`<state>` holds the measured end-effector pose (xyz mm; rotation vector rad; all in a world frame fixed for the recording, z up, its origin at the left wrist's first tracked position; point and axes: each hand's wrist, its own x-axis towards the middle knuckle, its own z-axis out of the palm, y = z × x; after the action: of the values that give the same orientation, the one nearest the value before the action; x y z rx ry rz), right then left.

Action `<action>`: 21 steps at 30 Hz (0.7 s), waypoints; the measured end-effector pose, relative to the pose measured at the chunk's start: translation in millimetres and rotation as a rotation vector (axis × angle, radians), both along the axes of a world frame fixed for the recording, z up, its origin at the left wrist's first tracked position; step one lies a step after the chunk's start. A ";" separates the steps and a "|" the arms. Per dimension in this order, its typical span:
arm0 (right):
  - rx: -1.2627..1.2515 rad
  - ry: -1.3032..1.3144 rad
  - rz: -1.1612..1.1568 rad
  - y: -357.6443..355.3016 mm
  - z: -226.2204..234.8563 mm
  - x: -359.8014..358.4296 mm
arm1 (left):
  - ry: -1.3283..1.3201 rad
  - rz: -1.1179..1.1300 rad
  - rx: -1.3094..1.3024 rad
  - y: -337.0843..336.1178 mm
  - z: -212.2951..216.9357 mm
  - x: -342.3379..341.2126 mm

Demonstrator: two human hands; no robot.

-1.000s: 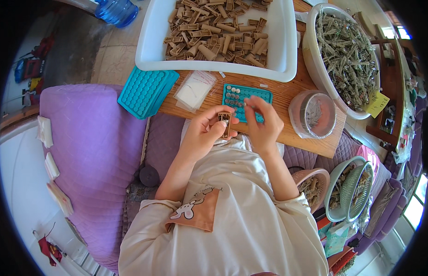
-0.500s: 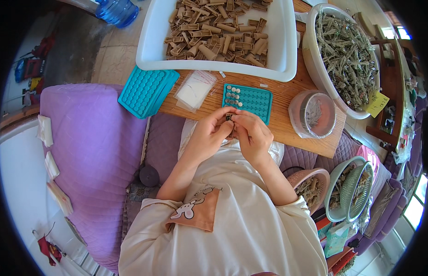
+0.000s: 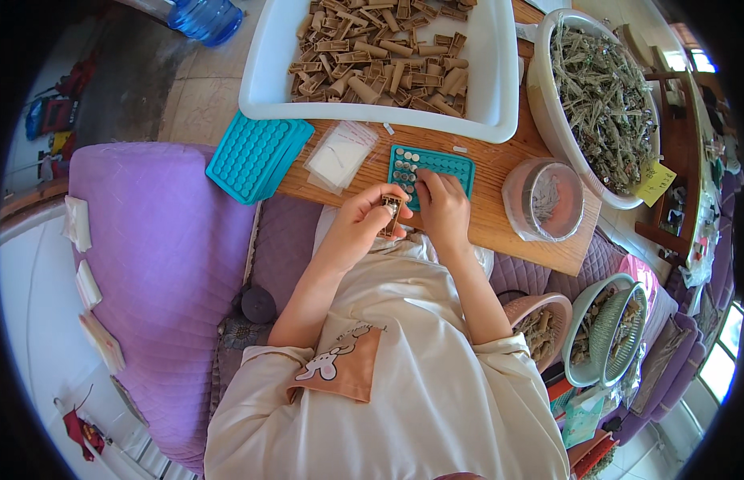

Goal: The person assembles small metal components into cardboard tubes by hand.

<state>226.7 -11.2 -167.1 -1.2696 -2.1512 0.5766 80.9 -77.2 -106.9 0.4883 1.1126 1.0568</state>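
Observation:
My left hand (image 3: 362, 224) holds a small brown rectangular piece (image 3: 390, 214) upright between thumb and fingers, just in front of the wooden board's (image 3: 500, 208) near edge. My right hand (image 3: 442, 206) lies beside it, its fingertips on the lower left part of a small teal tray with round pockets (image 3: 445, 166), several of which hold small round parts. Whether the right fingers pinch anything is hidden.
A white tub of brown pieces (image 3: 484, 96) stands at the back, a white basin of greenish parts (image 3: 548, 104) to the right. A stack of teal trays (image 3: 256, 154), clear bags (image 3: 340, 154) and a lidded round container (image 3: 545, 200) sit on the board. Purple cushion (image 3: 160, 264) at left.
My right hand left my left hand and moved forward onto the teal tray. The left hand keeps the brown piece and shifted slightly right.

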 end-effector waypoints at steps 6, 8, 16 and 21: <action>-0.139 0.208 -0.055 -1.2 25.8 -4.0 | 0.000 -0.002 0.017 -2.5 -0.6 -1.7; -0.205 0.347 -0.096 -8.0 43.3 -4.4 | -0.002 0.011 0.020 -2.9 2.0 -2.1; 0.095 0.430 0.154 -24.2 55.2 -6.0 | 0.024 0.014 0.094 1.4 11.8 5.6; 0.061 0.436 0.173 -31.5 56.6 -3.0 | 0.094 -0.009 0.112 1.4 15.5 8.5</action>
<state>223.7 -42.7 -110.5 -0.8359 -1.9009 0.7725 89.4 -75.8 -91.4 0.6373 1.1369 1.1011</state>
